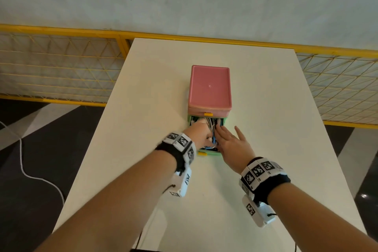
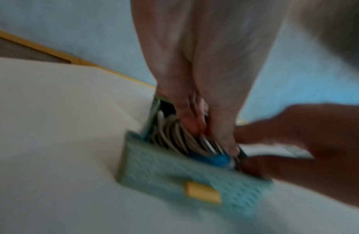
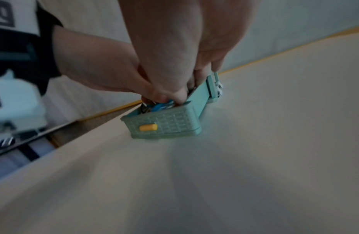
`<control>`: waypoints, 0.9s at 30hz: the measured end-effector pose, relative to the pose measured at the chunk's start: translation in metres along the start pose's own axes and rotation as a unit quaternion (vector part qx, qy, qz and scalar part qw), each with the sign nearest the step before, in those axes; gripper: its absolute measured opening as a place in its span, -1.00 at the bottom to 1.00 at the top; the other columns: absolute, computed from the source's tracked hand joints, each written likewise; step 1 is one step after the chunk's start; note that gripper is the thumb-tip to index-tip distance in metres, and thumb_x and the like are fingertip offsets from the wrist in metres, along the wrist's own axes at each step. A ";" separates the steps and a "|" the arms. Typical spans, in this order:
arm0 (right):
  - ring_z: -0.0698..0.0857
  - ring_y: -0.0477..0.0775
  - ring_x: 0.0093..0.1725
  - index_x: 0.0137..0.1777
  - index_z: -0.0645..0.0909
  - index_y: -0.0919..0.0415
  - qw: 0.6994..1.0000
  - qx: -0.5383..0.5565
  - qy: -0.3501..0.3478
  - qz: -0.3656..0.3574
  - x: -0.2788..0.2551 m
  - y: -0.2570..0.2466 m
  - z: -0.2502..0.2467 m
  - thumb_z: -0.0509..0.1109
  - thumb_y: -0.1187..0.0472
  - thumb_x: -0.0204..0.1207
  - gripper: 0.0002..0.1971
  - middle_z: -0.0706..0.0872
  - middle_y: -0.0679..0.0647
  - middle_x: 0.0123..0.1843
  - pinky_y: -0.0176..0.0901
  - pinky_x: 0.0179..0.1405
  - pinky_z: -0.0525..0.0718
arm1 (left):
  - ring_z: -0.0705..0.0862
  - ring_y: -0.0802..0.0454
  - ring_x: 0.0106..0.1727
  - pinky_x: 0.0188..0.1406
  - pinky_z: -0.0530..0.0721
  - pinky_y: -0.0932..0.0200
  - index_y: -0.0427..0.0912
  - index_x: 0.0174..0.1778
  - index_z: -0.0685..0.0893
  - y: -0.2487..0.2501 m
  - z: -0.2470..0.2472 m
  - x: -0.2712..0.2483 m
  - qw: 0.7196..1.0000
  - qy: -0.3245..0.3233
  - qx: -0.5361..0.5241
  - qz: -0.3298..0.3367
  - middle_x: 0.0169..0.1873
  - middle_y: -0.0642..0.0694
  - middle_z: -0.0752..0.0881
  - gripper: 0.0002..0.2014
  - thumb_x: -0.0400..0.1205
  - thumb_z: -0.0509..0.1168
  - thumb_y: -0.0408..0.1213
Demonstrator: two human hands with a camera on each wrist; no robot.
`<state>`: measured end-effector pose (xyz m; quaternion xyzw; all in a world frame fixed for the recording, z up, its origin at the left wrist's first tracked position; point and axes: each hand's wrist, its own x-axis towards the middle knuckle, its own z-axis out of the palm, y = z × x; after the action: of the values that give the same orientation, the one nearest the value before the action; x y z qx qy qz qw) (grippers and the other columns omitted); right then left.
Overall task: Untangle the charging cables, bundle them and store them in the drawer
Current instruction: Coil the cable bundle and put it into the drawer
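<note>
A small drawer unit with a pink top (image 1: 209, 88) stands mid-table. Its green bottom drawer (image 1: 210, 154) (image 2: 170, 171) (image 3: 170, 125), with a yellow handle (image 1: 202, 153), is pulled out toward me. White, grey and blue charging cables (image 1: 213, 124) (image 2: 172, 137) (image 3: 160, 106) lie coiled inside. My left hand (image 1: 199, 135) (image 2: 194, 110) reaches down into the drawer's left side, its fingers pressing on the coils. My right hand (image 1: 231, 143) (image 3: 174, 63) lies over the right side with straight fingers on the cables. Both wrist views are blurred.
The white table (image 1: 266, 108) has bare surface on every side of the unit. A yellow wire fence (image 1: 61, 63) runs behind the table. A white cord (image 1: 22, 170) trails on the dark floor at the left.
</note>
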<state>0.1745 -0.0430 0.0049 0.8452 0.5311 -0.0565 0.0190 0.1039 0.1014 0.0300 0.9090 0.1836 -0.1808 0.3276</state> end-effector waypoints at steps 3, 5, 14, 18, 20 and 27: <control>0.50 0.11 0.50 0.48 0.47 0.11 0.998 -0.051 -0.021 -0.009 0.000 0.004 -0.005 0.46 0.18 0.47 -0.44 0.55 -0.01 0.48 0.40 0.50 0.18 | 0.42 -0.03 -0.18 -0.11 0.44 0.01 -0.19 -0.31 0.61 -0.008 -0.010 -0.003 0.999 0.006 0.009 0.040 -0.23 -0.26 0.52 -0.86 0.53 0.43 -0.36; 0.18 0.09 0.66 0.62 0.22 0.08 0.998 -0.046 -0.046 -0.025 0.005 0.005 -0.006 0.20 0.25 0.64 -0.46 0.31 -0.04 0.63 0.34 0.58 -0.17 | 0.42 -0.05 -0.25 -0.31 0.31 0.07 -0.19 -0.38 0.56 -0.010 -0.008 0.000 0.999 0.024 0.024 0.041 -0.35 -0.22 0.46 -0.79 0.44 0.49 -0.35; 0.18 -0.05 0.64 0.44 0.50 -0.01 0.997 0.030 -0.066 -0.015 0.017 0.003 -0.011 0.11 0.16 0.68 -0.64 0.36 -0.09 0.59 0.19 0.64 -0.17 | 0.67 -0.03 -0.15 -0.17 0.60 0.13 -0.22 -0.03 0.68 -0.004 -0.006 0.003 0.991 0.085 -0.088 -0.046 -0.17 -0.10 0.75 -0.57 0.25 0.68 -0.37; 0.36 -0.10 0.55 0.22 0.68 -0.02 0.994 0.109 -0.015 0.011 0.015 0.000 -0.009 0.22 0.20 0.62 -0.72 0.58 -0.11 0.42 -0.04 0.62 -0.17 | 0.60 -0.06 -0.20 -0.25 0.55 0.08 -0.15 -0.27 0.43 0.008 -0.011 0.005 0.995 0.073 -0.022 -0.071 -0.20 -0.10 0.64 -0.52 0.26 0.69 -0.28; 0.51 0.02 0.46 0.30 0.65 0.11 0.987 0.152 0.055 0.011 0.010 -0.005 -0.006 0.34 0.31 0.53 -0.65 0.61 0.02 0.41 -0.09 0.61 -0.01 | 0.61 -0.09 -0.18 -0.24 0.54 0.08 -0.20 -0.21 0.50 0.012 -0.012 0.005 0.996 0.063 -0.007 -0.070 -0.17 -0.17 0.68 -0.56 0.29 0.67 -0.25; -0.08 0.18 0.69 0.66 -0.19 0.32 0.993 0.103 -0.043 -0.044 -0.007 -0.023 0.003 0.15 0.14 0.63 -0.26 -0.15 0.23 0.70 -0.14 0.61 -0.22 | 0.77 -0.16 -0.04 0.10 0.72 0.00 -0.36 -0.15 0.72 -0.003 -0.018 -0.009 0.996 0.053 -0.074 -0.018 -0.10 -0.27 0.81 -0.86 0.47 0.52 -0.40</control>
<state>0.1502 -0.0397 0.0030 0.8154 0.5578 -0.1475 -0.0477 0.0986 0.1135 0.0457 0.8868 0.2303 -0.1246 0.3809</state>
